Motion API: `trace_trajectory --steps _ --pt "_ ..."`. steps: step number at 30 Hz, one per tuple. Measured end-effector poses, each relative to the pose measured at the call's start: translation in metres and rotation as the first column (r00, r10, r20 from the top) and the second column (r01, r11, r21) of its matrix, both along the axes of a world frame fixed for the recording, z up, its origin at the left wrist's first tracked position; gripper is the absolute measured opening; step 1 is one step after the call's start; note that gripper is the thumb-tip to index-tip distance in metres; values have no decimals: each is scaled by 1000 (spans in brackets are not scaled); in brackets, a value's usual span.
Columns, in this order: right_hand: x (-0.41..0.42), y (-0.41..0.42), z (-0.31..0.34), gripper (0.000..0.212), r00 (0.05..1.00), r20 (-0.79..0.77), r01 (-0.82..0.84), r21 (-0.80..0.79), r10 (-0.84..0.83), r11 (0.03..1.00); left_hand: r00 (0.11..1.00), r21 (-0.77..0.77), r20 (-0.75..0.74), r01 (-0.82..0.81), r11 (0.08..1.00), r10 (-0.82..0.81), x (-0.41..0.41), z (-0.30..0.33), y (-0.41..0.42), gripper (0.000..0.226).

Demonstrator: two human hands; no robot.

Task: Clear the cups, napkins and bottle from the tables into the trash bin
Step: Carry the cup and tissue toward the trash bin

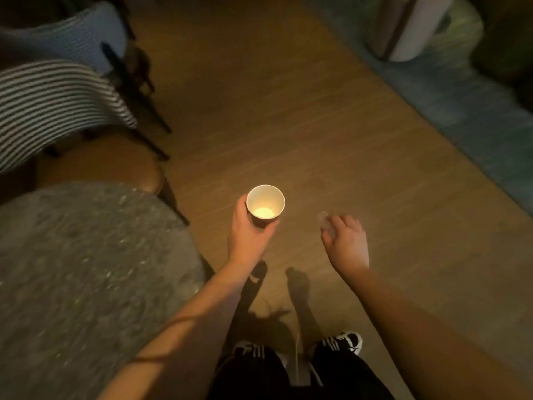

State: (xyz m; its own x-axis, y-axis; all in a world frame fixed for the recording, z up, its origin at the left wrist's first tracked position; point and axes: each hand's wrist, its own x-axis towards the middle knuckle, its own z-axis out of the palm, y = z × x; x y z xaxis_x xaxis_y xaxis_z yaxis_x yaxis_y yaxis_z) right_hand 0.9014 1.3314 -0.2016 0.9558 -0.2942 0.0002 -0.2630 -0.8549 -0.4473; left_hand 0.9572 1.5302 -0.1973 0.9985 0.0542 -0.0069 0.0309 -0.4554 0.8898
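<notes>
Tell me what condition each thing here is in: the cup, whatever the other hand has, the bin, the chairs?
Paper cup: upright, open-topped, looks empty, held in the left hand.
Clear object: gripped by the right hand; too blurred to identify.
Trash bin: standing on the floor far ahead; opening not visible.
Striped chairs: unoccupied, beside the round table.
Shoes: on the wooden floor.
</notes>
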Motion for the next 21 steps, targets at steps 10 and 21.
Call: trace_trajectory --steps 10,21 --pt "-109 -252 5 26 870 29 491 10 -491 871 898 19 -11 439 898 -439 -40 7 -306 75" --pt "-251 -424 9 25 443 -2 895 55 -896 442 522 90 31 848 523 -852 -119 14 -566 78"
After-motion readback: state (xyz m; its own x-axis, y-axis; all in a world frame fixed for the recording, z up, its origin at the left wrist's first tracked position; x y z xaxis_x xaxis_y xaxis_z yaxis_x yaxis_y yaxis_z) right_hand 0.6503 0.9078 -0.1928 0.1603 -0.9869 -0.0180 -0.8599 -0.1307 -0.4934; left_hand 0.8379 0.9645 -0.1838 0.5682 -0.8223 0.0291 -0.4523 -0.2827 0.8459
